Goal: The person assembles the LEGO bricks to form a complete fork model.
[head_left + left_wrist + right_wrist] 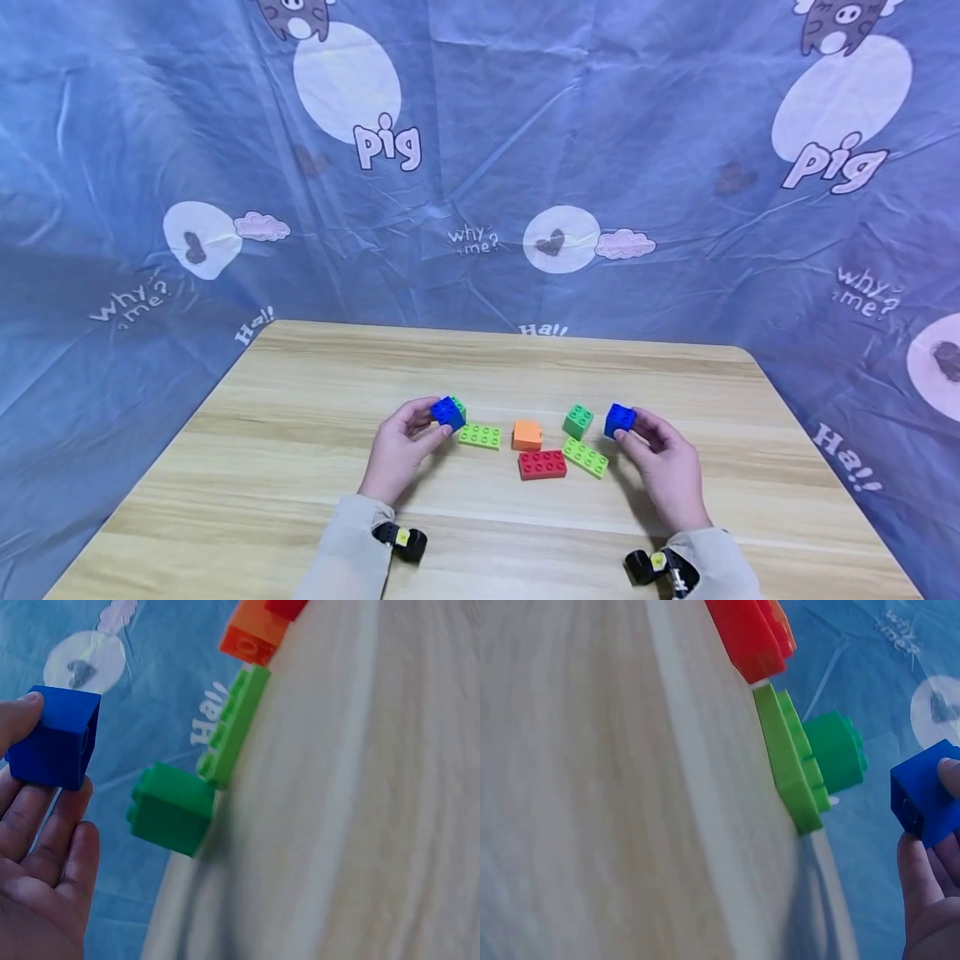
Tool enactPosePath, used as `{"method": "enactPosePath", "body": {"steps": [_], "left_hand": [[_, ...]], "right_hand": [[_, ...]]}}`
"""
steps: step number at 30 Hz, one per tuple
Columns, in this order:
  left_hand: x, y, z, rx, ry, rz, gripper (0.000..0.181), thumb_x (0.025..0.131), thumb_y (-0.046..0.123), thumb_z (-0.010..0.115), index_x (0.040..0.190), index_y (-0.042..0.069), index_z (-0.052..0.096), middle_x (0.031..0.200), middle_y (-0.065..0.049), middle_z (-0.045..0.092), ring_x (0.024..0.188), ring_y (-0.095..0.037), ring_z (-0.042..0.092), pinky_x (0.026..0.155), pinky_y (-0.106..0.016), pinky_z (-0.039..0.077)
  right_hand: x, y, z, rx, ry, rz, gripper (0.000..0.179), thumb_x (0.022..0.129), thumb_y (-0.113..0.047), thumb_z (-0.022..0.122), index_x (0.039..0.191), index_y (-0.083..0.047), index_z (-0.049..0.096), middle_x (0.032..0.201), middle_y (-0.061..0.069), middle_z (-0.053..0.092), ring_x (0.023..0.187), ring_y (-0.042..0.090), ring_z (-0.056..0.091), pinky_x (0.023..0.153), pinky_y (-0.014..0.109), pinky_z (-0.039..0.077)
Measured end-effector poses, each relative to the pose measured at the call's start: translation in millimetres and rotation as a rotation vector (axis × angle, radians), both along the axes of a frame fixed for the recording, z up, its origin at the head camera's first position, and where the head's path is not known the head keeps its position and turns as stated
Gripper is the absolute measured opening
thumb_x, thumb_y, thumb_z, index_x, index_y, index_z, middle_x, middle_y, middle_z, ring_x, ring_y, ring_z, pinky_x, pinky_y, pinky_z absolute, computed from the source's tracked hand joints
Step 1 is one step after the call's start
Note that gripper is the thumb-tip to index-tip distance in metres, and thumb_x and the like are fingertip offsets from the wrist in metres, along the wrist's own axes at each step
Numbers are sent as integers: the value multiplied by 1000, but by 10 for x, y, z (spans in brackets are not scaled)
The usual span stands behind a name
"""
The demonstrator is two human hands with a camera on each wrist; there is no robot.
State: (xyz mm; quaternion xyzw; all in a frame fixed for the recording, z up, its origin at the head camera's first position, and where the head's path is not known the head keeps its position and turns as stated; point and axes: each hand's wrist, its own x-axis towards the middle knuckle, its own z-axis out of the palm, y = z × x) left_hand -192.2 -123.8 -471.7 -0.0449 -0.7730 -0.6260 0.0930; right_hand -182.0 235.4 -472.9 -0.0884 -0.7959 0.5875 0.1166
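Observation:
My left hand (pixel 401 450) pinches a blue building block (pixel 54 739) between thumb and fingers, held above the table. Just behind it, partly hidden in the head view, stands a green block (pixel 172 810). On the other side, my right hand (pixel 667 471) grips a second blue block (pixel 619 419), also lifted off the wood. A second green block (pixel 578 421) stands left of that hand, with a flat lime-green block (pixel 586 457) in front of it. Another flat lime-green block (pixel 480 436) lies right of my left hand. Between the hands are an orange block (pixel 527 435) and a red block (pixel 542 465).
The blocks are on a light wooden table (pixel 300 392). A blue printed cloth (pixel 487 150) hangs behind the table and along its sides. Black wrist cameras sit at both sleeves, the left camera (pixel 408 543) and the right camera (pixel 645 567).

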Motion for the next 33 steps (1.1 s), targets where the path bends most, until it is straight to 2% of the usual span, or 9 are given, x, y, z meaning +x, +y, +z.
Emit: {"method": "enactPosePath", "body": {"steps": [5, 12, 19, 24, 29, 33], "left_hand": [[33, 49, 89, 22, 42, -56, 43, 87, 9, 78, 128, 9, 65, 118, -10, 69, 109, -24, 65, 102, -37, 50], [93, 133, 221, 34, 116, -104, 43, 90, 3, 72, 132, 1, 60, 119, -13, 67, 107, -24, 64, 100, -36, 51], [153, 213, 312, 40, 87, -131, 44, 91, 4, 72, 134, 6, 60, 122, -10, 66, 107, -22, 63, 99, -36, 51], [185, 266, 379, 45, 88, -157, 42, 93, 7, 70, 133, 4, 60, 122, -11, 66, 107, -24, 64, 100, -40, 51], [190, 300, 401, 42, 89, -189, 42, 93, 8, 71, 134, 2, 59, 122, -12, 67, 107, -24, 65, 100, -43, 51], [193, 313, 410, 39, 79, -204, 43, 93, 8, 72, 134, 4, 60, 122, -11, 68, 107, -23, 65, 101, -46, 50]], "right_hand": [[47, -92, 50, -48, 51, 22, 49, 90, -9, 76, 135, 0, 57, 131, 22, 62, 101, -8, 61, 87, 14, 52], [128, -258, 139, -74, 122, 90, 43, 89, 0, 74, 130, 2, 59, 122, 21, 65, 99, 1, 66, 86, 18, 54], [197, -436, 152, -65, 87, 161, 45, 87, -5, 77, 128, 1, 61, 121, 22, 65, 98, 6, 66, 87, 18, 54], [229, -563, 158, -17, 82, 199, 42, 85, -7, 80, 124, -1, 65, 116, 17, 70, 97, 9, 67, 84, 19, 55], [267, -683, 150, 30, 77, 235, 40, 84, -10, 81, 121, -3, 67, 112, 13, 72, 97, 12, 68, 83, 21, 56], [295, -758, 142, 22, 75, 262, 40, 83, -6, 81, 120, -3, 68, 110, 11, 72, 95, 14, 69, 84, 22, 56]]}}
